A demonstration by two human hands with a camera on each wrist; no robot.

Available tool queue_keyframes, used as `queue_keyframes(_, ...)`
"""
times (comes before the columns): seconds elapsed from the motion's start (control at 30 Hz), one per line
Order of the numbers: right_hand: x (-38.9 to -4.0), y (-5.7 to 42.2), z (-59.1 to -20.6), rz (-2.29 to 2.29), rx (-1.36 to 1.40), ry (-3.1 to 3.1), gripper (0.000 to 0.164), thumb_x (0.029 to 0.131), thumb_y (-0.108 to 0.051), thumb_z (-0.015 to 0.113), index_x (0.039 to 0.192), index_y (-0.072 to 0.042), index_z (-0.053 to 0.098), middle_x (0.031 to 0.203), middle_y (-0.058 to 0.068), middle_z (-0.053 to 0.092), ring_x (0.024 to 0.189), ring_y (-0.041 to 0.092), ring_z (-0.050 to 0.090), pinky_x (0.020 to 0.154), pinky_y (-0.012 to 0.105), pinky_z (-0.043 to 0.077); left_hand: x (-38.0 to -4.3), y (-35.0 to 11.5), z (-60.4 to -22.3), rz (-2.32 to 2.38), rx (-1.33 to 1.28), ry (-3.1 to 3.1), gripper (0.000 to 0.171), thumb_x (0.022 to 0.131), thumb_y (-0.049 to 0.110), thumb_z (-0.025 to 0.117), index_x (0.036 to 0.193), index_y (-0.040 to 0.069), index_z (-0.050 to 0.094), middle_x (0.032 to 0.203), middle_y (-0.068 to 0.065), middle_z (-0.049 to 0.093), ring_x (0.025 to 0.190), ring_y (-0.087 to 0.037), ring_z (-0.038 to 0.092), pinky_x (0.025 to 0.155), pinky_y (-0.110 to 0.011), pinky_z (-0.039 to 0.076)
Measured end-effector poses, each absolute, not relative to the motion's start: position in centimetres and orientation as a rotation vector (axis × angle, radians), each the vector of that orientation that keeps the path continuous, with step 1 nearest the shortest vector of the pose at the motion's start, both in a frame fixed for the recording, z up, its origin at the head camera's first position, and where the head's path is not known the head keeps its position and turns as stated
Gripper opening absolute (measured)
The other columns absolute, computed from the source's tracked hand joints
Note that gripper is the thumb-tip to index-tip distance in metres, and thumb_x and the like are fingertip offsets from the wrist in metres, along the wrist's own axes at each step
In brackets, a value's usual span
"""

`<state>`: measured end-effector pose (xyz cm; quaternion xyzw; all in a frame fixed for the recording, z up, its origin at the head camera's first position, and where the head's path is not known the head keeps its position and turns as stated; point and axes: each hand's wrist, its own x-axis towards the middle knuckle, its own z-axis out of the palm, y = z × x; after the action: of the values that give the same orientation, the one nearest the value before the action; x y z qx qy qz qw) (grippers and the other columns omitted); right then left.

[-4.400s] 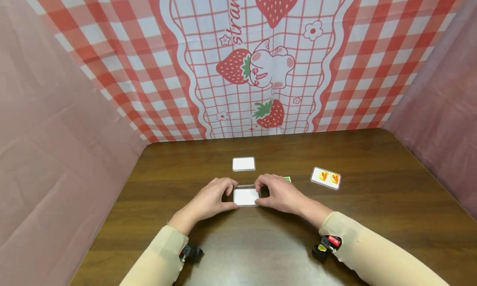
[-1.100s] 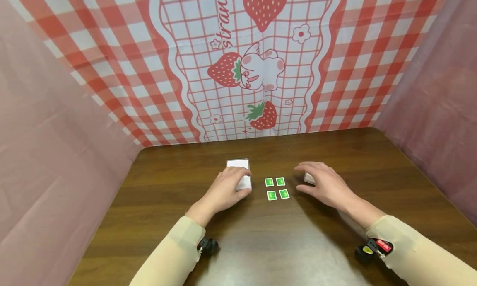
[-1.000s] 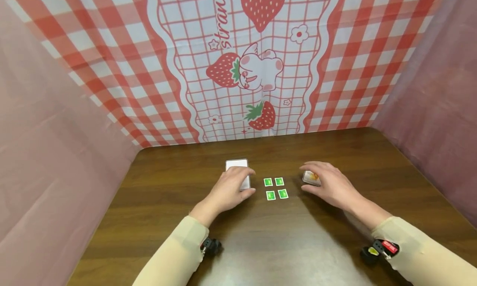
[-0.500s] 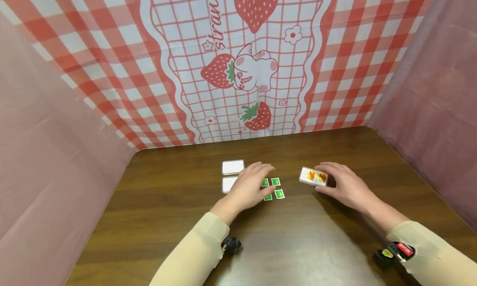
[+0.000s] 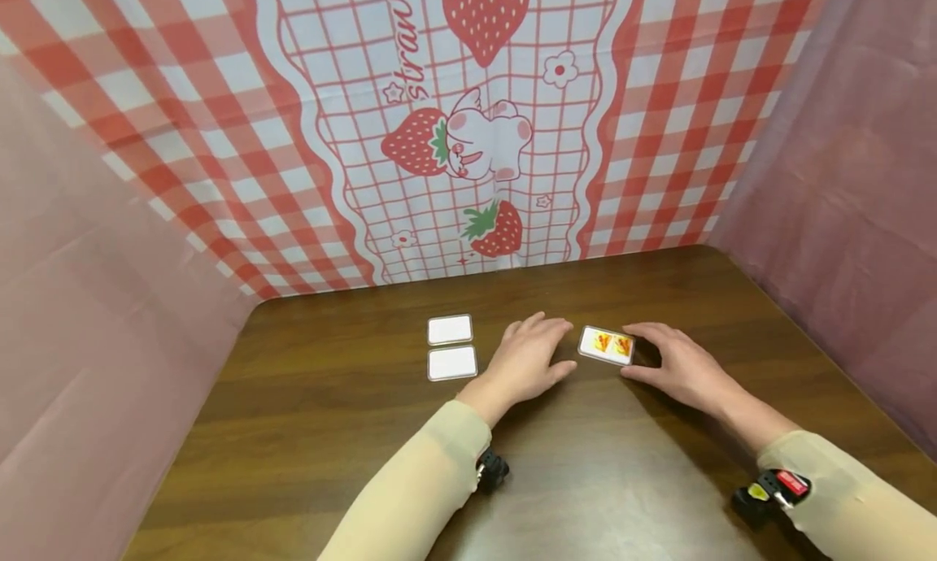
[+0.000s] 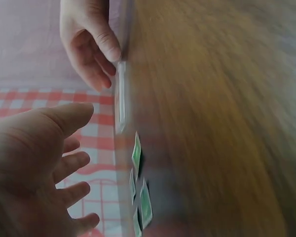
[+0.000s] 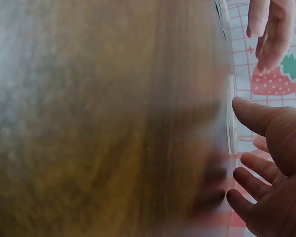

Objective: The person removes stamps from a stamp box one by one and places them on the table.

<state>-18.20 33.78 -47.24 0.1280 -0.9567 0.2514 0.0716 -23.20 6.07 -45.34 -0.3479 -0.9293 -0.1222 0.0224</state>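
Note:
My left hand [image 5: 530, 358], fingers apart and thumb out, hovers over the middle of the table and holds nothing. It hides several small green picture cards in the head view; the left wrist view shows these green cards [image 6: 145, 205] flat on the table below it. Between both hands lies a clear-framed white card case [image 5: 607, 345] with two orange-yellow pictures. My right hand [image 5: 681, 366] is at the right end of this case, thumb and fingers spread on either side of its corner, gripping nothing. The right wrist view shows its thumb [image 7: 256, 113] beside the case.
Two blank white cases, the far one [image 5: 450, 329] and the near one [image 5: 452, 363], lie one behind the other left of my left hand. A red checked strawberry cloth [image 5: 483, 179] hangs behind the brown table [image 5: 307, 431], with pink cloth at both sides.
My left hand has moved right, off the blank cases and over the green cards towards the pictured case. My right hand has drawn back to that case's right end, uncovering its pictures.

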Motion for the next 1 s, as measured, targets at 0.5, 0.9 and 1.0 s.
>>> queue_keyframes(0.5,-19.1,33.5,-47.7,0.740,0.369,-2.903,0.076,0.094,-0.034,0.092,0.151,0.005,0.060,0.147,0.033,0.061,0.134,0.056,0.056,0.103,0.073,0.047,-25.1,9.4,-45.7,-0.317,-1.095,-2.939,0.069,0.107,0.049,0.073,0.167,0.022,0.049,0.166,0.006,0.053,0.160,-0.022,0.039,0.127,-0.050,0.032)
queue_keyframes(0.9,-19.4,33.7,-47.6,0.728,0.358,-2.887,0.069,0.093,-0.030,0.091,0.146,0.006,0.064,0.141,0.031,0.066,0.130,0.054,0.059,0.103,0.071,0.048,-26.0,11.1,-46.1,-0.229,-1.153,-2.960,0.070,0.106,0.046,0.074,0.166,0.021,0.050,0.164,0.004,0.056,0.157,-0.021,0.043,0.127,-0.047,0.032)
queue_keyframes(1.0,-19.5,33.9,-47.6,0.721,0.368,-2.866,0.065,0.093,-0.028,0.092,0.143,0.005,0.067,0.136,0.028,0.069,0.125,0.051,0.062,0.101,0.068,0.050,-26.2,11.3,-46.3,-0.235,-1.174,-2.940,0.067,0.106,0.045,0.075,0.164,0.020,0.053,0.162,0.003,0.058,0.155,-0.019,0.046,0.127,-0.047,0.032)
